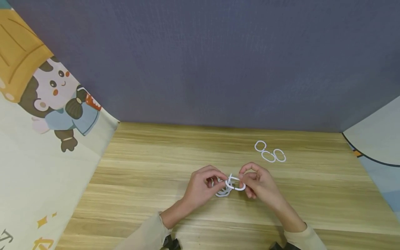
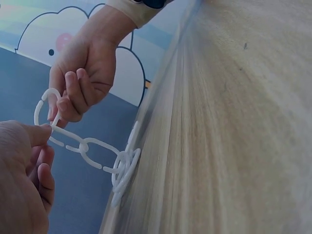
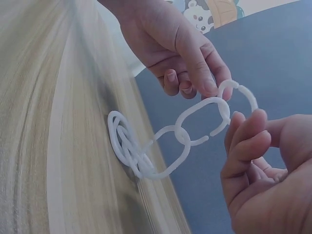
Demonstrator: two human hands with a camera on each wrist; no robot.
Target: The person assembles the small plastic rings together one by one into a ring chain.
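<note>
My left hand [image 1: 204,184] pinches the top link of a white plastic chain [image 2: 100,146] between thumb and forefinger. From there the chain hangs down, and its lower links lie bunched on the table [image 3: 129,146]. In my right hand [image 1: 260,184] another white oval link [image 1: 240,188] is pinched by its outer side. In both wrist views that link passes through the chain's top link, and each link shows a small gap in its ring. The two hands are close together, a little above the tabletop.
Three loose white links [image 1: 268,156] lie beyond the right hand on the wooden table [image 1: 140,166]. A dark blue panel [image 1: 200,69] rises at the table's far edge. Printed cartoon panels stand at the left [image 1: 62,104] and right [image 1: 378,139].
</note>
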